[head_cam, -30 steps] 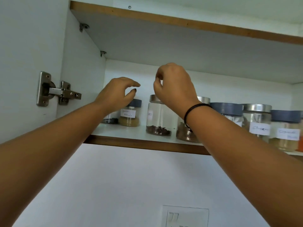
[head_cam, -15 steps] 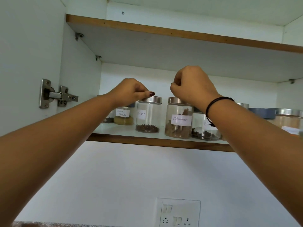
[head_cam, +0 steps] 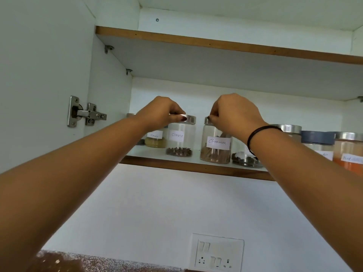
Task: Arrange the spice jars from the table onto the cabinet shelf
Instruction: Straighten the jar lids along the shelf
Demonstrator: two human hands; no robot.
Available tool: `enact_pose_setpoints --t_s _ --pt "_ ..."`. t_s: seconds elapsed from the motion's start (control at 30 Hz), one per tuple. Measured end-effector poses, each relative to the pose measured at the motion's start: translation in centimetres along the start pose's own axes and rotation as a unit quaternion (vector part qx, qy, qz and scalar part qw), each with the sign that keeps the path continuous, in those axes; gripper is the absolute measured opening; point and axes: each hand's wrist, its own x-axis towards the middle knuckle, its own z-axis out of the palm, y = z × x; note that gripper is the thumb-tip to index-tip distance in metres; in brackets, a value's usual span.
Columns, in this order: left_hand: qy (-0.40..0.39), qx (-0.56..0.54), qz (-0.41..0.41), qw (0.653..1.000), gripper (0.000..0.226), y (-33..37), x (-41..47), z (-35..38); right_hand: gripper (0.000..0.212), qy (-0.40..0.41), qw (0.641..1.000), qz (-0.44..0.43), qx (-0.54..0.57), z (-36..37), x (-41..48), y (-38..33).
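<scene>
Nearest, two bare forearms stretched up and forward, with a dark band [head_cam: 255, 134] round the right wrist. Off to the left at the cabinet's mouth, a steel door hinge [head_cam: 86, 114]. Then the hands, at the shelf front: left hand [head_cam: 163, 112] curled over the cloves jar [head_cam: 179, 142], fingertips pinching the rim of its steel lid [head_cam: 189, 119]; right hand [head_cam: 233, 114] bent the same way over the cinnamon jar [head_cam: 215, 150], fingers pinching that lid from above. Both jars upright on the cabinet shelf [head_cam: 176, 164], near its front edge, side by side but not touching, labels facing out. Reads as the placing step, with two jars down on the board and being squared into the row. Next, most likely: ease both back a little, keep the labels forward, then open the fingers without rocking either jar. Calls for care around close neighbours, namely the masala jar [head_cam: 155, 140] just behind and left of the cloves, and a dark-spice jar [head_cam: 243, 160] just right of the cinnamon, half hidden by the right wrist. Further along to the right, a blue-lidded jar [head_cam: 317, 138] and an orange-filled jar [head_cam: 349, 154], already in line. Farthest and overhead, the upper shelf [head_cam: 216, 44]. No telling from here how many jars are left below.
</scene>
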Motion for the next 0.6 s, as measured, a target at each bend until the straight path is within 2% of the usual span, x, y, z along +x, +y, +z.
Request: enact_pose_setpoints --t_s 0.1,0.27,0.43,0.6 --pt "0.015 -0.014 -0.011 1.0 0.031 0.0 0.3 0.7 0.012 0.008 1.0 0.004 -0.008 1.3 0.2 -0.3" --pt "0.001 0.0 -0.016 1.0 0.03 0.2 1.1 0.9 0.015 0.04 0.999 0.017 -0.022 3.3 1.0 -0.5" --pt "0.001 0.009 -0.019 1.0 0.029 -0.4 1.6 1.6 0.015 0.035 0.999 0.008 -0.002 4.6 2.3 -0.3" --pt "-0.033 0.047 -0.037 0.998 0.032 -0.7 2.9 1.6 0.018 0.032 0.999 -0.001 0.011 6.2 3.3 -0.1"
